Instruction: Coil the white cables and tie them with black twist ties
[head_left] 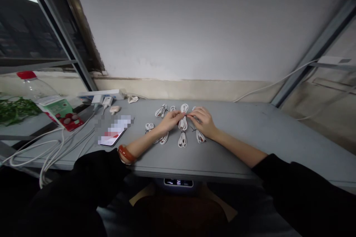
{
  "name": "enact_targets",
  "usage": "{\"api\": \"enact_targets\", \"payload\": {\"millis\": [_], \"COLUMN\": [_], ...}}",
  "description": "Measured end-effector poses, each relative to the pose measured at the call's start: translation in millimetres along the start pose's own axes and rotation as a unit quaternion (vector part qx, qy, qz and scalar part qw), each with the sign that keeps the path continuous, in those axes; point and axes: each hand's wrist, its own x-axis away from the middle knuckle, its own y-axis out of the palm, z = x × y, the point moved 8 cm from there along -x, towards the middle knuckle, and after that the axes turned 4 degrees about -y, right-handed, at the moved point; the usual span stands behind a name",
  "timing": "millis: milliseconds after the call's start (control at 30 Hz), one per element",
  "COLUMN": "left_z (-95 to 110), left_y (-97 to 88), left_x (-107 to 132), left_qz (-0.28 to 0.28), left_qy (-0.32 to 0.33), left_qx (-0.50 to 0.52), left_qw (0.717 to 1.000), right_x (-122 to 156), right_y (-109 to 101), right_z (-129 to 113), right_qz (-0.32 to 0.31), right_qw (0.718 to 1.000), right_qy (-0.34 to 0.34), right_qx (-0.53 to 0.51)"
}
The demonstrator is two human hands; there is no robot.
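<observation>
Both hands meet at the waist of a coiled white cable (184,108) near the middle of the desk. My left hand (170,120) is closed on this bundle from the left, thumb pointing at its centre. From the right, my right hand (204,120) pinches with thumb and fingertips at the dark twist tie around the bundle; the tie is mostly hidden by fingers. Several similar tied bundles lie around: one white cable bundle (182,139) just in front, another (200,136) below my right hand, one (161,110) behind my left hand and one (149,127) beside my left forearm.
On the left lie a phone (115,131), a white charger (114,109), a power strip (116,93) with plugs, and loose white cables (51,152). A red-and-green box (62,114) and a red-capped bottle (39,85) stand farther left. A wall (194,44) closes off the desk's back.
</observation>
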Motion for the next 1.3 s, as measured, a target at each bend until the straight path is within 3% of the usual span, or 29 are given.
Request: {"api": "enact_targets", "payload": {"millis": [100, 200, 300, 367, 500, 567, 600, 667, 733, 800, 933, 1067, 1167, 1300], "left_z": [3, 6, 10, 11, 17, 19, 19, 14, 7, 1, 0, 5, 9, 20], "left_y": [-2.7, -4.0, -1.5, 1.6, 6.0, 6.4, 6.2, 5.9, 6.4, 7.7, 13.8, 15.1, 11.1, 10.8], "left_x": [-2, -4, -4, -4, -3, -6, -9, -17, -26, -32, -33, -25, -21, -14], "left_qz": [0.011, 0.019, 0.011, 0.0, 0.003, 0.018, 0.025, 0.032, 0.029, 0.019, -0.02, -0.031, 0.005, 0.036], "left_qy": [0.036, 0.072, 0.09, 0.087, 0.085, 0.089, 0.084, 0.049, 0.006, -0.026, -0.049, -0.001, 0.055, 0.136], "left_qx": [-0.043, -0.061, -0.068, -0.065, -0.064, -0.064, -0.062, -0.046, -0.012, 0.024, 0.016, -0.071, -0.177, -0.292], "left_qw": [0.998, 0.995, 0.994, 0.994, 0.994, 0.994, 0.994, 0.997, 1.0, 0.999, 0.998, 0.997, 0.983, 0.946], "right_x": [-4, -5, 2, 6, 8, 9, 9, 4, -5, -11, -8, -2, -1, -3], "right_y": [-3, 3, 15, 22, 35, 37, 34, 20, 0, -14, -15, -1, 5, 3], "right_z": [0, 14, 33, 40, 40, 41, 43, 50, 50, 42, 27, 13, 8, 8], "right_qz": [0.025, -0.003, -0.052, -0.071, -0.131, -0.154, -0.153, -0.126, -0.093, -0.079, -0.095, -0.125, -0.133, -0.111], "right_qw": [0.998, 0.981, 0.924, 0.88, 0.807, 0.794, 0.806, 0.869, 0.945, 0.985, 0.99, 0.983, 0.985, 0.994], "right_qy": [0.032, 0.139, 0.278, 0.335, 0.385, 0.397, 0.395, 0.356, 0.261, 0.148, 0.02, -0.037, -0.034, 0.018], "right_qx": [-0.051, -0.135, -0.257, -0.328, -0.428, -0.433, -0.413, -0.319, -0.176, -0.039, 0.105, 0.132, 0.107, 0.015]}}
